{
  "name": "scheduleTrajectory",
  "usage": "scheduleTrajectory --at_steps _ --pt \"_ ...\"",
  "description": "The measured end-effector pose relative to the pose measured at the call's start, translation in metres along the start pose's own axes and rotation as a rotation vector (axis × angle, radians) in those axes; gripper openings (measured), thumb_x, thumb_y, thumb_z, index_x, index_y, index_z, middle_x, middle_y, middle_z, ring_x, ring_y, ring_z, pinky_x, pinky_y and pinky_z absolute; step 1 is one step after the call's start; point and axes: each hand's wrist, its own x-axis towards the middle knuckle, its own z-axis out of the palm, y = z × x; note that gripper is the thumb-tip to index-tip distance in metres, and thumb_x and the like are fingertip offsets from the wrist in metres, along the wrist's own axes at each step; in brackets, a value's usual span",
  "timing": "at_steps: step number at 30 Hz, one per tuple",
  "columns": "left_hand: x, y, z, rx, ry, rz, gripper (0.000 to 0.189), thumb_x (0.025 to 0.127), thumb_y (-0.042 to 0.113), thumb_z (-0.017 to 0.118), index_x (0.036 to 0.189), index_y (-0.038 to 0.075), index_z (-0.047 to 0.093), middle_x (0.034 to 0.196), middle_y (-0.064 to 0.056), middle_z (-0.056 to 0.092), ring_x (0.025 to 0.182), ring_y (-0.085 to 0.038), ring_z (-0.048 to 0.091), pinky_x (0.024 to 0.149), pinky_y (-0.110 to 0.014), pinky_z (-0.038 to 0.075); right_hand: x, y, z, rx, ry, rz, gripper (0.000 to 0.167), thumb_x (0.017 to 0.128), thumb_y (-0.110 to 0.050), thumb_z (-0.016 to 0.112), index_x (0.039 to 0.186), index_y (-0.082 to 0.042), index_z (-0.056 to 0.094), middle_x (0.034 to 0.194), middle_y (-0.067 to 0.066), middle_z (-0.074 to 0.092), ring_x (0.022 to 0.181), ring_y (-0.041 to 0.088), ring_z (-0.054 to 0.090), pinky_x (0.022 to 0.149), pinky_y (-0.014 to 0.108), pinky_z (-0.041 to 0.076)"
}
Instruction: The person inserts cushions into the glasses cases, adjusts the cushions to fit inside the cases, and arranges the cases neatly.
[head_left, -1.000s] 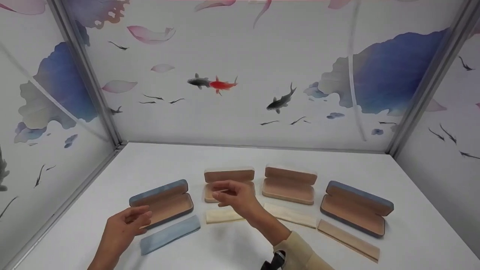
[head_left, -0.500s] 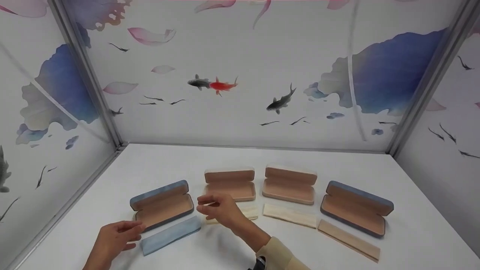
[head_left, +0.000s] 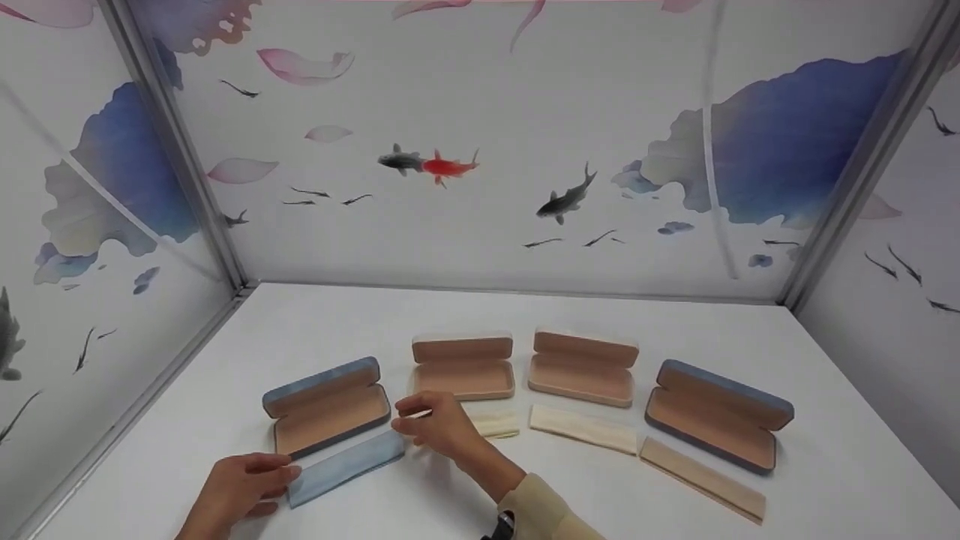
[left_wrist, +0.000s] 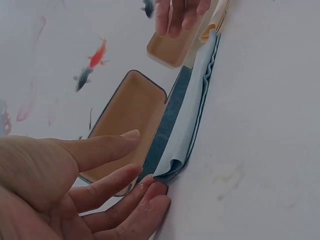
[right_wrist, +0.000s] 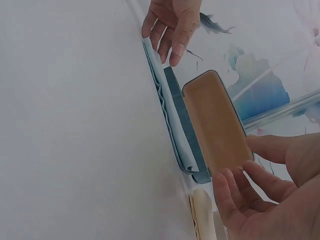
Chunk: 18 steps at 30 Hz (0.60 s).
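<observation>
One folded blue cloth [head_left: 346,469] between a left hand [head_left: 238,484] and a right hand [head_left: 441,425]

Nearest, a beige sleeve [head_left: 551,510] covers the right forearm. The left hand stands at the near, left end of the blue cloth, its fingers loosely bent and spread, thumb apart from them; it grips nothing. Whether its fingertips touch the fabric, I cannot tell. The cloth lies slantwise on the white table [head_left: 360,521]. At its far, right end is the right hand, thumb and fingers parted, pinching nothing; contact there is unclear too.

Along the same curve lie a pale yellow cloth [head_left: 501,423], partly hidden by the right hand, a cream cloth [head_left: 583,429] and a tan cloth [head_left: 703,480].

Behind each cloth stands an open case with brown lining: a left blue case [head_left: 334,411], two pale cases [head_left: 463,379] in the middle and a right blue case [head_left: 711,427].

Farthest, the back wall [head_left: 480,90] carries printed fish, petals and a blue leaf, between metal posts [head_left: 180,142].
</observation>
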Motion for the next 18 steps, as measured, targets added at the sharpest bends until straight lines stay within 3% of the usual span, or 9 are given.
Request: scheduleTrajectory --at_steps 9,18 --pt "0.001 0.001 0.005 0.034 0.017 0.026 0.040 0.090 0.009 0.073 0.125 -0.006 0.063 0.101 -0.013 0.075 0.082 -0.017 0.068 0.077 -0.034 0.061 0.004 0.003 0.010 -0.090 -0.045 0.078 0.033 0.086 -0.011 0.078 0.118 -0.006 0.070 0.106 0.003 0.068 0.084 0.012 0.064 0.075 0.031 0.059" --pt "0.009 -0.006 0.009 0.115 0.027 0.026 0.031 0.091 0.007 0.071 0.119 -0.005 0.066 0.107 -0.017 0.070 0.082 -0.016 0.062 0.072 -0.028 0.057 0.006 0.003 0.018 -0.200 -0.034 0.044 0.033 0.083 -0.005 0.079 0.116 -0.004 0.070 0.099 0.004 0.067 0.085 0.012 0.060 0.074 0.030 0.058"
